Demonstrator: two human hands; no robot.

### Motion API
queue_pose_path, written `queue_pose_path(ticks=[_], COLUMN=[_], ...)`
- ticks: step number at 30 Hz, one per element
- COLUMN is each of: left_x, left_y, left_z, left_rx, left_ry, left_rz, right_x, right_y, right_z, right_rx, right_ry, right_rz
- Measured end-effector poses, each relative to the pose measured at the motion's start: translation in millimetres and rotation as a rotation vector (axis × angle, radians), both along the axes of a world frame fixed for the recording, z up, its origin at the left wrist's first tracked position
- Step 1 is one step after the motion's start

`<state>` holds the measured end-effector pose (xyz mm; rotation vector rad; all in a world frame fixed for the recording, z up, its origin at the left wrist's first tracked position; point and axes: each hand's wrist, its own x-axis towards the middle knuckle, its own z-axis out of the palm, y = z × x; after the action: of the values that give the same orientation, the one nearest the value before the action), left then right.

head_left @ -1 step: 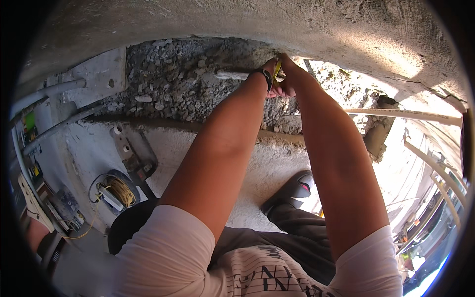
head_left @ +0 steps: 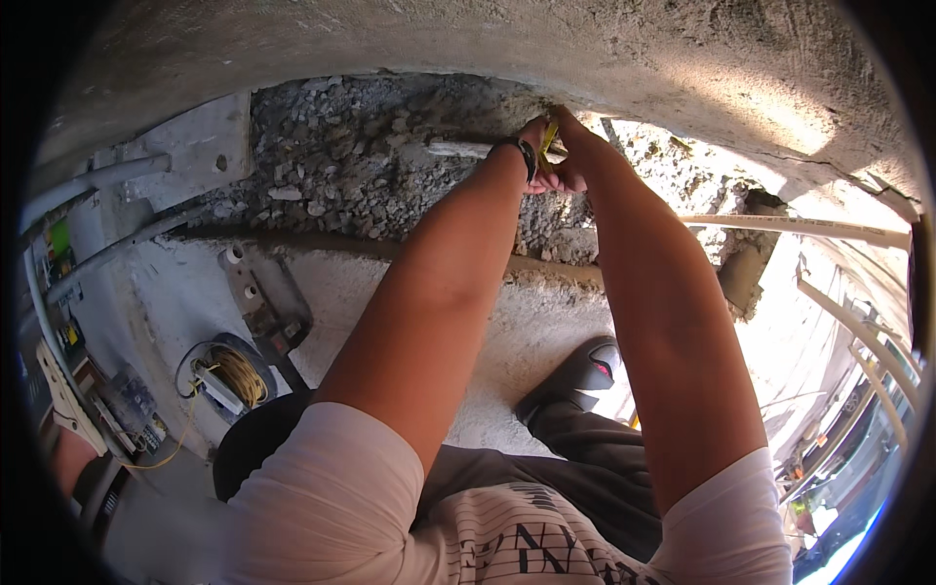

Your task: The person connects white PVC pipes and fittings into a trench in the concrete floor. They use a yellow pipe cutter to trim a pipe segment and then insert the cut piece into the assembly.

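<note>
Between the two hands, a narrow yellow strip is standing at a slant, partly hidden by fingers, just above the gravel and near the foot of the wall. The left hand [head_left: 533, 131] is lying along its left side and the right hand [head_left: 575, 141] along its right, both sitting close together; how firmly each is gripping (the fingers are mostly hiding behind the hands themselves) I cannot tell. A dark wristband [head_left: 527, 156] is circling the left wrist.

Just to the left of the hands, a pale pipe [head_left: 458, 149] is lying across the gravel [head_left: 331, 161], its right part disappearing behind the left hand. Beyond the hands, a rough wall [head_left: 468, 39] is curving across the top of the view. On the right, a long pale tube [head_left: 799, 225] is running sideways from behind the right forearm.

Nearer the body, a dark shoe [head_left: 585, 373] is resting on the pale concrete floor [head_left: 478, 390], between the forearms. At left, a coil of yellow cable [head_left: 237, 375] is sitting in a dark round holder, and farther off a grey pipe [head_left: 117, 176] is crossing in front of a grey slab [head_left: 210, 146] beside the gravel. White sleeves [head_left: 322, 487] are covering the upper arms.
</note>
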<state>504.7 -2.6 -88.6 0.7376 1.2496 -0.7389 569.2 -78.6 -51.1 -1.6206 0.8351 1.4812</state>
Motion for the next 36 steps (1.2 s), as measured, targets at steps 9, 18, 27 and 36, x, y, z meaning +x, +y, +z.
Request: queue_pose_path(ticks=[9,18,27,36], left_x=[-36.6,-88.9,-124.7,-108.3], left_y=[-5.2,-41.6,-53.2,-46.8], left_z=[-52.3,-82.8,-95.0,-113.9], left_rx=[-0.117,0.061,0.048,-0.039], left_ry=[-0.104,-0.296,-0.49,-0.431], left_rz=[0.074,0.229,0.051,0.092], right_x=[-52.5,-121.0,-149.9,-131.3], right_y=[-21.7,-54.6,-107.5,-82.7], right_z=[1.5,-31.7,-92.4,-56.4], right_rx=[0.137,0.265,0.478,0.399], right_ry=[-0.016,-0.437,-0.526,-0.42], right_rz=[-0.11,-0.089,0.101,-0.002])
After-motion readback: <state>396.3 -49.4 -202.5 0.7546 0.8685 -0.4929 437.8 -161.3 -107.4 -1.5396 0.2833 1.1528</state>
